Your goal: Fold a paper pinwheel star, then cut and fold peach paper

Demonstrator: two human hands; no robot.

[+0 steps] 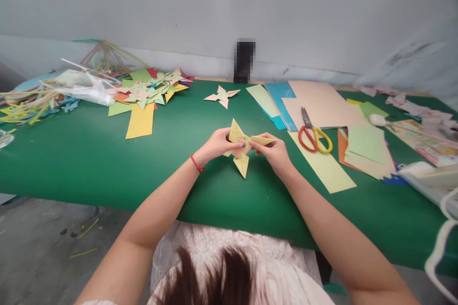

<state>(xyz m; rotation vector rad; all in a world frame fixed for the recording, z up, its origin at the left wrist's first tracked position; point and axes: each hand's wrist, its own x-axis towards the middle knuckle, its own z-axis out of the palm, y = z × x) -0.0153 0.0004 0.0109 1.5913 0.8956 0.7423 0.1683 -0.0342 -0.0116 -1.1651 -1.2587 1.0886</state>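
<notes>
Between both hands is a folded paper star point(242, 166), yellow at its points and pale pink in the middle, held a little above the green table. My left hand point(218, 145) grips its left side, the thumb lying across the centre. On the other side my right hand point(274, 152) pinches the star near its right point. The fingers under the paper are partly hidden. Beyond the hands, a finished-looking pink and green paper star point(222, 96) lies flat on the table.
Scissors point(315, 138) with red and yellow handles rest on paper sheets point(322, 105) at the right. A pile of paper stars point(153, 88) sits at the back left, beside tangled coloured strips point(36, 100). A white cord point(436, 252) hangs at the right edge. A black object point(244, 62) stands against the wall.
</notes>
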